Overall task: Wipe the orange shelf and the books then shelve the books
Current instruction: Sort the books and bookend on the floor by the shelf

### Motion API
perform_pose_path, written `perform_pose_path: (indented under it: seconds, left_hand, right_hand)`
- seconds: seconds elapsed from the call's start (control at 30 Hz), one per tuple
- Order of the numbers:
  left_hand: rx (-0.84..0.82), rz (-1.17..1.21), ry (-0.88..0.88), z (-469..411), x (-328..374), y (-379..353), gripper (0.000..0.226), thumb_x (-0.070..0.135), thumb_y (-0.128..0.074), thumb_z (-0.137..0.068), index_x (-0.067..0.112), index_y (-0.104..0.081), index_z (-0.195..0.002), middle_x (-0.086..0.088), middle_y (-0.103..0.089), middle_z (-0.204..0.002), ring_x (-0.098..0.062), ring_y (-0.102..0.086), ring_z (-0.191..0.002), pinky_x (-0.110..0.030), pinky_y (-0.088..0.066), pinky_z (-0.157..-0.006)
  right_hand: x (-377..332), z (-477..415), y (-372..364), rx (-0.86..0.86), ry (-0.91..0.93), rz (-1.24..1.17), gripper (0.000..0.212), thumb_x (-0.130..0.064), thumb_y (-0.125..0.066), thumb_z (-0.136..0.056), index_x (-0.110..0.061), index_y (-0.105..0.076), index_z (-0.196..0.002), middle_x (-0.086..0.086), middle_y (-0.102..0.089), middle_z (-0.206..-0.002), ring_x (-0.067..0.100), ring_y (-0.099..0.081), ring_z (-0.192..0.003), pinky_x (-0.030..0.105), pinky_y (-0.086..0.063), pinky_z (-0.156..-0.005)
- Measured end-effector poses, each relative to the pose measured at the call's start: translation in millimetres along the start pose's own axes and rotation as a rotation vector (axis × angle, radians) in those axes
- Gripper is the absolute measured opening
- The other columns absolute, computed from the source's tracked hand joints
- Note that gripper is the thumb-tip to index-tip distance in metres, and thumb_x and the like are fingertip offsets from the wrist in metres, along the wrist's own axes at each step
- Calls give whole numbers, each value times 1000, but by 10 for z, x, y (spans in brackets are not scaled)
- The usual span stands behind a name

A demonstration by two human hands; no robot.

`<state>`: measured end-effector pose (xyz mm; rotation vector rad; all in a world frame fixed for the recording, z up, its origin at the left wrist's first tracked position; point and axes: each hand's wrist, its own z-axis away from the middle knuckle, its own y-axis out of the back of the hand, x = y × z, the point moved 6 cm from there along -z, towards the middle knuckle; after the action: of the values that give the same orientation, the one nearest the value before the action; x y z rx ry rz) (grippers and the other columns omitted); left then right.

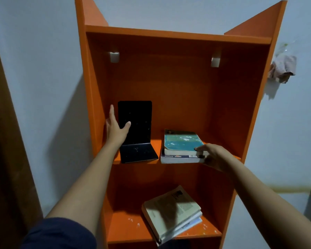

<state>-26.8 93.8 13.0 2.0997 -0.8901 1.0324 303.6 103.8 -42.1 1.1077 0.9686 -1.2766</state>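
Note:
The orange shelf (pixel 237 97) stands against a pale wall. On its middle board a black L-shaped bookend (pixel 136 121) stands at the left. My left hand (pixel 116 128) holds its upright plate, thumb on the front and fingers behind the left edge. To the right lie two stacked books: a teal-covered book (pixel 181 141) on a white book (pixel 178 158). My right hand (pixel 214 156) grips the stack's front right corner, fingers on the teal cover. Several pale books (pixel 171 214) lie stacked on the lower board.
A crumpled pinkish cloth (pixel 282 68) hangs on the wall just right of the shelf's side panel. A brown door frame (pixel 5 141) runs down the left. Two small white brackets (pixel 114 57) sit high on the shelf's back panel. White specks dot the lower board.

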Motion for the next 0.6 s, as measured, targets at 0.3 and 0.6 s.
perform_pose_path:
  seconds: [0.3,0.6]
  left_hand:
    - [69,0,-95,-274,15,-256,77,28,-56,-93,30,-5,-149,-1,-14,-158,-26,-14,-144,-45,-20,-112]
    - [128,-12,-242,-65,141,-167,71,17,-56,-93,37,-15,-147,7,-17,-156,-26,-23,-141,-30,-25,-102]
  right_hand:
    - [-117,-327,62,-229,-27,58,18,-13,-62,-83,-6,-54,-97,8,-64,-75,21,-60,-67,32,-51,-69]
    - [-114,-413,21,-262,40,127,32,-11,-55,-89,-1,-45,-117,13,-58,-88,19,-55,-64,27,-43,-54]
